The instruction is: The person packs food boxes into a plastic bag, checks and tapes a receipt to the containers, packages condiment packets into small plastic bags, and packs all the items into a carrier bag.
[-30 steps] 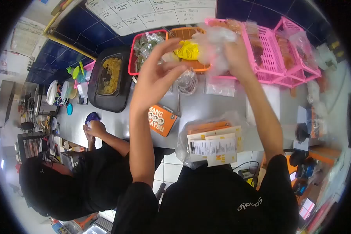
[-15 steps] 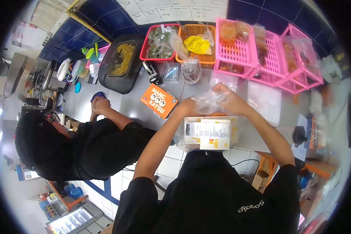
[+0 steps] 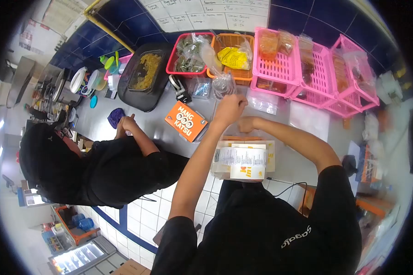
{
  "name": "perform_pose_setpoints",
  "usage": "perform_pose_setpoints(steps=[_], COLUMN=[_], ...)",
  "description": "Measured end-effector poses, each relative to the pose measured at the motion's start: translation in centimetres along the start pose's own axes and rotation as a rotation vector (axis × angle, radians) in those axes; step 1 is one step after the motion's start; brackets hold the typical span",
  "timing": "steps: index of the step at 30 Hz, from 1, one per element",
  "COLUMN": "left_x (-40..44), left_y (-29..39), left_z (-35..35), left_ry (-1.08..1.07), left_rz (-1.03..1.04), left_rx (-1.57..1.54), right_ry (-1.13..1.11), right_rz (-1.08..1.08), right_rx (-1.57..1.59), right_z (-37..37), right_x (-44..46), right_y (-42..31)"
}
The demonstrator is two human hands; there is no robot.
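Note:
My left hand (image 3: 232,109) is closed near the front of the orange basket (image 3: 219,46), beside a clear plastic bundle (image 3: 222,86); what its fingers hold is too small to name. Lower and to the right, my right hand (image 3: 248,124) is closed just behind the packed boxes, its grip also unclear. White boxes with yellow print (image 3: 248,172) and a printed paper slip (image 3: 243,156) sit in a clear bag at the counter's front edge. Left of my hands lies an orange Mang Katsu box (image 3: 186,121).
A co-worker (image 3: 105,169) stands at the left, hands near a purple cloth (image 3: 116,118). Along the wall are a black tray (image 3: 142,98), a red basket (image 3: 170,62) and pink baskets (image 3: 280,68). A tape dispenser (image 3: 180,90) stands behind the orange box.
The clear plastic between my hands is no longer bunched there. My left hand has moved up and right, my right hand left and down. The co-worker's hands have moved off the purple cloth.

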State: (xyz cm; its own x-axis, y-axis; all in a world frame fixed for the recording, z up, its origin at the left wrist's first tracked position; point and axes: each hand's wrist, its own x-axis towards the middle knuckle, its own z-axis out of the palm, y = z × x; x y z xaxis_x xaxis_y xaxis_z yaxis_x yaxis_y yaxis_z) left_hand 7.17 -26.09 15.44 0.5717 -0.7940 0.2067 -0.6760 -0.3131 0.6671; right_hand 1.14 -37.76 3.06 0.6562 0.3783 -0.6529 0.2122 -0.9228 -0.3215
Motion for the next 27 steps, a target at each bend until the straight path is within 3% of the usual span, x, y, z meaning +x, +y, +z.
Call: perform_pose_setpoints(steps=[1,3,7,10,12,15,16,17,20,22,24,25,27], left_x=[0.2,-0.8,-5.5,-13.8,-19.8,-24.6,-24.3,-24.0,-23.6,-26.0,-29.6,-30.9,-30.2], left_y=[0.4,1.4,5.2,6.6,6.9,8.3,9.2,9.5,10.8,11.3,11.0,10.8,12.7], left_z=[-0.4,-1.0,-5.7,-8.3,-7.7,-6.5,-6.1,-5.7,-5.2,-3.5,-2.3,-1.6,0.3], left_ry=[-0.043,-0.091,0.116,0.368,0.618,0.792,0.816,0.796,0.537,0.477,0.308,0.182,-0.109], left_rz=[-0.054,-0.127,-0.055,-0.270,-0.408,-0.457,-0.422,-0.417,-0.297,-0.248,-0.159,-0.073,-0.065], left_rx=[-0.051,-0.106,-0.222,-0.446,-0.440,-0.482,-0.539,-0.537,-0.539,-0.459,-0.223,-0.077,-0.084], right_ry=[-0.132,-0.102,0.106,0.279,0.560,0.598,0.479,0.361,0.355,0.878,1.284,1.373,1.442], right_rz=[-0.028,0.044,-0.145,-0.251,-0.210,-0.118,-0.080,-0.044,0.057,-0.255,-0.071,0.009,0.194], right_rx=[0.019,1.080,0.834,0.676,0.623,0.718,0.674,0.633,0.501,0.841,1.029,1.005,0.900], right_z=[-0.3,1.2,-1.7,-4.1,-3.1,-0.7,-0.9,-1.3,-0.4,-0.9,-0.8,1.9,11.3], right_x=[0.2,-1.1,-8.1,-14.7,-18.5,-15.9,-14.0,-11.7,-9.0,-14.0,-21.9,-22.8,-22.7], right_y=[0.0,-0.5,-0.7,-0.3,-0.9,-0.4,-0.7,-1.1,-1.4,-2.1,-4.0,-2.8,-1.7])
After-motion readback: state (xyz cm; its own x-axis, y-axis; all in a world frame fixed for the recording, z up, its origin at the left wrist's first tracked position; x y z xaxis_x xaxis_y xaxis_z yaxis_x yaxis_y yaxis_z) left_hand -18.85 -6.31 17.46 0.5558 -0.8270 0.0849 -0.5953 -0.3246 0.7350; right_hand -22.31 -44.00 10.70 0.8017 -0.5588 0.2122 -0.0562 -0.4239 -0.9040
